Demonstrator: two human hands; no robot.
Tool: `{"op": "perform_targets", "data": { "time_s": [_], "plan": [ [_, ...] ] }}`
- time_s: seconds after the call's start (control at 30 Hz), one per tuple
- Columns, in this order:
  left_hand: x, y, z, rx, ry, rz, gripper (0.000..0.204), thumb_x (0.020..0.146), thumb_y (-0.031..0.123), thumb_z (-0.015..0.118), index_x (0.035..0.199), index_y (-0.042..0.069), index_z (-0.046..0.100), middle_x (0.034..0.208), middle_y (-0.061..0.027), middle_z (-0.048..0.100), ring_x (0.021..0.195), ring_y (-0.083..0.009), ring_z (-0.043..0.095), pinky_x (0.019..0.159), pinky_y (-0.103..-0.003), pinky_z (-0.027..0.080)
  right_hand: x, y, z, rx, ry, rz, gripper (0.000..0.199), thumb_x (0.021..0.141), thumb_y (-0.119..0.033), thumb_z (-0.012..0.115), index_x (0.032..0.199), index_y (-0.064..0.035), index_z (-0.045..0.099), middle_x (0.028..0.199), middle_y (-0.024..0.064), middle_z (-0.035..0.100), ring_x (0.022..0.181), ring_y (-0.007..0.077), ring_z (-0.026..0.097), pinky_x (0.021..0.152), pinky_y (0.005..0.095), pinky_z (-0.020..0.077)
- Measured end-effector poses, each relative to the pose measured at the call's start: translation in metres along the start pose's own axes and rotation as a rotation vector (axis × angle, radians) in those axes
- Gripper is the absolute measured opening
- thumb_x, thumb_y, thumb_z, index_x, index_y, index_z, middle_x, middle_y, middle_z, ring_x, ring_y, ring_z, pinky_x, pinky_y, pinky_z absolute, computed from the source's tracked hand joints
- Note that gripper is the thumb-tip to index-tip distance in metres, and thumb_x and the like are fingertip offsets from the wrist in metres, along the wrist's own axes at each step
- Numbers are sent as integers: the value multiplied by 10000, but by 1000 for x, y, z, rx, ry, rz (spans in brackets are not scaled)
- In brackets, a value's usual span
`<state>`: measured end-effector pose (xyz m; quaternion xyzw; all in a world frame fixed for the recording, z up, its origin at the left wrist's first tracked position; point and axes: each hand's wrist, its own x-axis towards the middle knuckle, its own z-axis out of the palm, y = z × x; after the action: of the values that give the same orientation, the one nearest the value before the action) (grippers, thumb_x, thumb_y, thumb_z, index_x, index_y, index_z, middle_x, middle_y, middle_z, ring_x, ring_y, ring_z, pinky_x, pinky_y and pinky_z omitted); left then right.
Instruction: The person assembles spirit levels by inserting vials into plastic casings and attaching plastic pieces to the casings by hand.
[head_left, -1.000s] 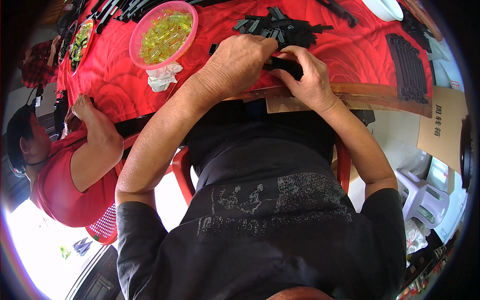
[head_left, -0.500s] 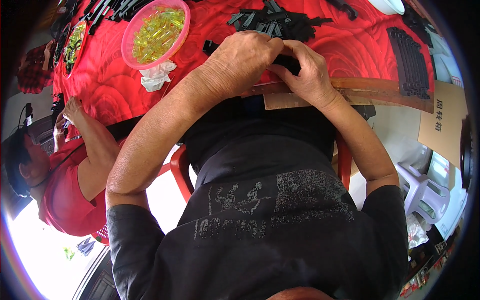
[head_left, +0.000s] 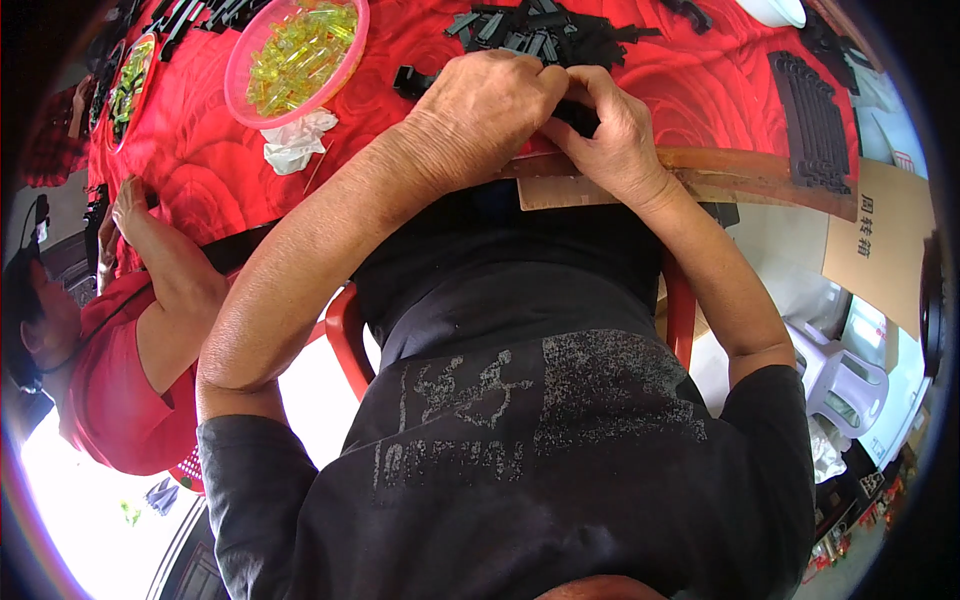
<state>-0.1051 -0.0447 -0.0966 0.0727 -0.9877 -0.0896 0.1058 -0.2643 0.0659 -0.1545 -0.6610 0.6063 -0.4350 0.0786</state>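
Observation:
Both my hands meet over the near edge of the red rose-patterned tablecloth. My left hand is closed, its back toward me, its fingertips tucked from sight. Curled in from the right, my right hand has thumb and forefinger meeting the left fingers. A black piece shows in the crook of the right hand; its shape is mostly hidden. Beside the left wrist a black block-like end shows, and whether it is held or lies on the cloth I cannot tell. Beyond my hands lies a heap of black plastic parts.
A pink bowl of clear yellow pieces and crumpled white tissue lie left. Long black parts lie in a row at right. The wooden table edge runs in front of me. A person in red works at left.
The view has shifted slightly, so the table things sit a little further left and up. My hands keep their closed pose together. At left, the other person's hands have moved a little.

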Motion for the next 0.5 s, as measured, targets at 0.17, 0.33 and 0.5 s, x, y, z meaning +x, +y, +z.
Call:
{"op": "perform_targets", "data": {
  "time_s": [0.17,0.33,0.5],
  "plan": [
    [-8,-9,6,-16,48,-36,379,729,71,802,1027,32,572,900,-116,660,878,-314,690,699,-398,572,2,-1,0,-25,-13,-64,407,748,-130,830,1081,-42,614,955,121,689,884,301,696,759,370,574],
    [-30,-26,-13,-544,469,-411,91,882,67,658,956,14,648,737,-159,650,627,-234,664,572,-338,521,7,-5,-5,-152,-58,-196,352,742,-102,810,1050,-40,652,960,110,682,884,320,664,767,393,553],
    [-58,-19,-5,-801,474,-604,106,945,67,616,993,-23,646,747,-62,669,723,-90,630,652,-261,503,4,-8,-7,-170,-81,-158,369,741,-74,805,1073,-30,650,991,128,690,921,323,678,787,392,551]
  ]
}}
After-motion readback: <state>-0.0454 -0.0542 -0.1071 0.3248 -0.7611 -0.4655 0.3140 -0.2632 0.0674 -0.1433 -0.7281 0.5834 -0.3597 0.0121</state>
